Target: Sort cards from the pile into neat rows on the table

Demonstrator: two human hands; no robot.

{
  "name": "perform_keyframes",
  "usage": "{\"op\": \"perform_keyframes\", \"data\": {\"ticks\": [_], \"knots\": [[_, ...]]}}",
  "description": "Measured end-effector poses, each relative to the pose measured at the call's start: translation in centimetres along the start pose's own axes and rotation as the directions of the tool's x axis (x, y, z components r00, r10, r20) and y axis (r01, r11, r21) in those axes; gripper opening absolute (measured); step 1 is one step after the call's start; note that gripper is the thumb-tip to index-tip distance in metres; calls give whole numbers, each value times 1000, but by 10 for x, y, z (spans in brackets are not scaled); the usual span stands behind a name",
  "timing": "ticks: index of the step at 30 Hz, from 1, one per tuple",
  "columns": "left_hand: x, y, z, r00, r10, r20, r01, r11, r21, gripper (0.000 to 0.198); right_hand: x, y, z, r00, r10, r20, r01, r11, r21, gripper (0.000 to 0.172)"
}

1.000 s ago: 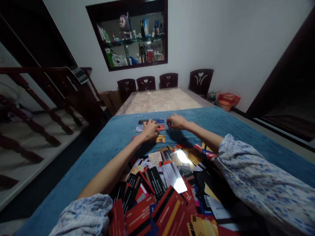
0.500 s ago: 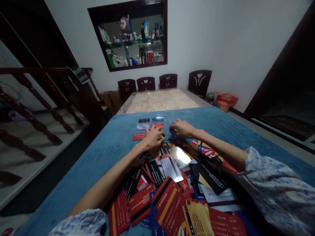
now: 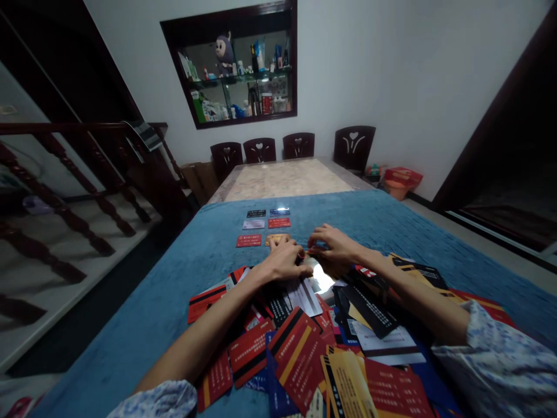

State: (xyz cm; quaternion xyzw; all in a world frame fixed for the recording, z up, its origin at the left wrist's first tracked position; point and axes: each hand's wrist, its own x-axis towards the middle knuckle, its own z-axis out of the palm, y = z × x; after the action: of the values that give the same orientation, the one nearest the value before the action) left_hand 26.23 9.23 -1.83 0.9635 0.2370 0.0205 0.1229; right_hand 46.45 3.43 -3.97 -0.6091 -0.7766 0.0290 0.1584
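My left hand reaches over the far edge of a heap of plastic cards. Its fingers are bent, and a small bit of red shows at the fingertips. Close beside it, my right hand is curled, its fingertips pointing at the left hand; what they pinch is hidden. Beyond the hands lie two columns of cards: a black card and a blue card, a silver card and a red card, another red card and a yellow card, partly covered by my left hand.
A blue cloth covers the near part of the table; its bare marble top shows beyond. Dark chairs stand at the far end. Left is a wooden railing; a red bag on a bin stands right.
My left hand has moved right and nearer, uncovering most of the yellow card in the columns. My right hand has come down and closer to it. Cards at the heap's edges have spread outward.
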Motion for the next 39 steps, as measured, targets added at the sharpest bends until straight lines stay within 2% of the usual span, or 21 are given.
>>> {"op": "perform_keyframes", "data": {"ticks": [7,11,18,23,27,32,35,39], "knots": [[6,3,8,992,-122,14,122,991,-61,40,-1,1,10,1000,-31,1,31,999,33,18],[6,2,9,988,-154,4,154,985,-79,35,0,-3,10,999,-33,32,31,998,45,21],[8,-2,17,988,-145,-49,140,986,-93,25,-2,-9,0,989,-118,91,104,984,143,23],[8,-2,17,991,-102,-87,94,991,-91,21,-5,-11,-3,981,-135,139,106,975,197,30],[6,-4,11,996,-82,-39,78,993,-92,26,-6,-8,-5,979,-122,163,92,979,181,39],[7,-4,8,992,-116,46,120,987,-108,34,-2,-3,-4,978,-106,179,78,984,159,35],[7,-3,11,989,-148,14,148,980,-133,29,-1,-2,-3,980,-100,171,76,987,143,36],[7,-2,16,988,-136,-73,124,981,-148,22,-3,-5,-3,980,-109,167,82,984,157,42]]}}
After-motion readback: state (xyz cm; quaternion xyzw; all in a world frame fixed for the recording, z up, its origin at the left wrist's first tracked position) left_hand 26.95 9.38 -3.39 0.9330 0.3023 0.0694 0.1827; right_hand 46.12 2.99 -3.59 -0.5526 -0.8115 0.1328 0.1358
